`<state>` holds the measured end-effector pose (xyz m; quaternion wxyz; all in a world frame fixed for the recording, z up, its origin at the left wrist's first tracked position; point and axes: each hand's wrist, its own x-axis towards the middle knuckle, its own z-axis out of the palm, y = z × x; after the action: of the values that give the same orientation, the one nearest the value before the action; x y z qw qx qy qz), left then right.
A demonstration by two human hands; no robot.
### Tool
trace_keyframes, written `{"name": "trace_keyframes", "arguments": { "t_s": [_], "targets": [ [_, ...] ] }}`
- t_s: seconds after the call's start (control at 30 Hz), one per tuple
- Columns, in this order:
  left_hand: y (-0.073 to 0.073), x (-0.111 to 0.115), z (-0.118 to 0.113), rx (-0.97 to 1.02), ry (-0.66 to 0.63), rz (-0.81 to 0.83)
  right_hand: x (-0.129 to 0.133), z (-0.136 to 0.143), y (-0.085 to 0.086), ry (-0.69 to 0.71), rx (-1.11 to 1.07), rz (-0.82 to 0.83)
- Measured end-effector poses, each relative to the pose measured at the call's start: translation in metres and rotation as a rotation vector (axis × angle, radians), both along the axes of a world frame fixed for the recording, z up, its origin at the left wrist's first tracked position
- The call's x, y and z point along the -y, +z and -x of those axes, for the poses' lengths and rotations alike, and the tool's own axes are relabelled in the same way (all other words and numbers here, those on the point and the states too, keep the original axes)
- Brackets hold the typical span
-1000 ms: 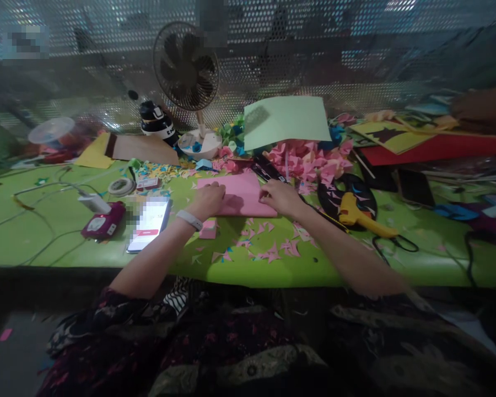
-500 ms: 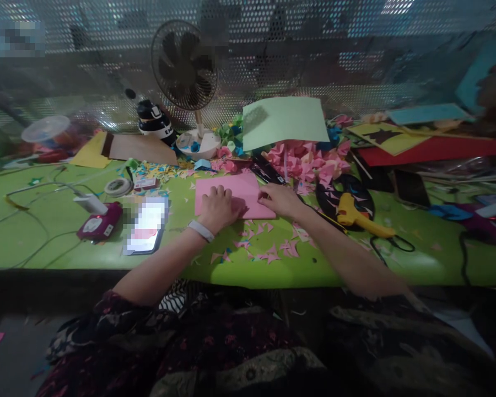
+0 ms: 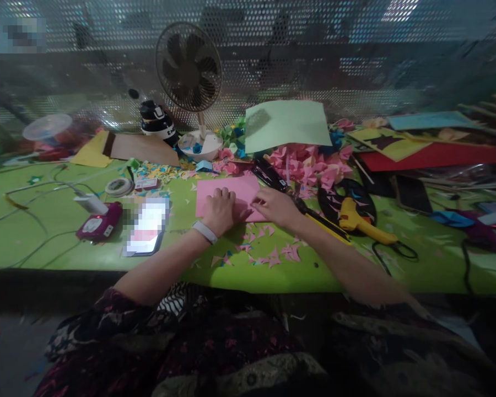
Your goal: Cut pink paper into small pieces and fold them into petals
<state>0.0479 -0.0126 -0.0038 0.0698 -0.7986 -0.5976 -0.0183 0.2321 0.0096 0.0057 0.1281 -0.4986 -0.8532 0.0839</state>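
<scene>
- Green tabletop (image 3: 45, 231), littered with small pink paper scraps (image 3: 268, 255).
- Flat pink rectangular paper sheet (image 3: 225, 184) lies under both hands.
- Left hand (image 3: 220, 210) presses it, fingers loosely spread.
- Right hand (image 3: 274, 205) pinches its right edge.
- Yellow glue gun (image 3: 361, 220) lies right of the right hand.

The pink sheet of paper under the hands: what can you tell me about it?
The pink paper is a plain, matte rectangular sheet lying flat on the green table, just in front of the fan. The left hand presses on its near middle; the right hand rests on its right edge. Small pink paper scraps lie scattered just before it.
</scene>
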Motion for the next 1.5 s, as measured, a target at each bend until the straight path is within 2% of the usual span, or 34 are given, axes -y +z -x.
{"name": "trace_keyframes", "arguments": {
  "t_s": [0.13,0.33,0.47,0.63,0.77,0.93,1.0,1.17,1.27,1.5],
  "targets": [
    [0.000,0.001,0.000,-0.038,0.004,0.024,0.011,0.013,-0.004,0.094,0.055,0.038],
    [0.008,0.004,0.009,-0.053,-0.021,0.065,0.011,0.005,-0.013,0.119,0.051,0.033],
    [0.008,0.015,0.022,-0.060,-0.074,0.120,0.012,0.004,-0.016,0.140,0.105,0.001],
    [-0.008,0.037,0.028,0.028,-0.300,0.148,0.016,0.006,-0.015,0.162,0.169,-0.033],
    [-0.023,0.047,0.029,0.096,-0.321,0.110,0.020,0.006,-0.008,0.178,0.221,-0.027],
    [-0.030,0.048,0.030,0.151,-0.348,0.102,0.033,0.014,-0.004,0.185,0.196,-0.055],
    [-0.032,0.048,0.031,0.152,-0.363,0.100,0.039,0.017,-0.009,0.241,0.136,-0.002],
    [-0.037,0.047,0.034,0.129,-0.412,0.086,0.044,0.013,-0.026,0.372,0.056,0.252],
    [-0.037,0.046,0.036,0.121,-0.415,0.089,0.045,0.009,-0.026,0.393,0.025,0.330],
    [-0.027,0.046,0.041,0.145,-0.438,0.170,0.050,0.005,-0.019,0.379,0.058,0.371]
  ]
}}
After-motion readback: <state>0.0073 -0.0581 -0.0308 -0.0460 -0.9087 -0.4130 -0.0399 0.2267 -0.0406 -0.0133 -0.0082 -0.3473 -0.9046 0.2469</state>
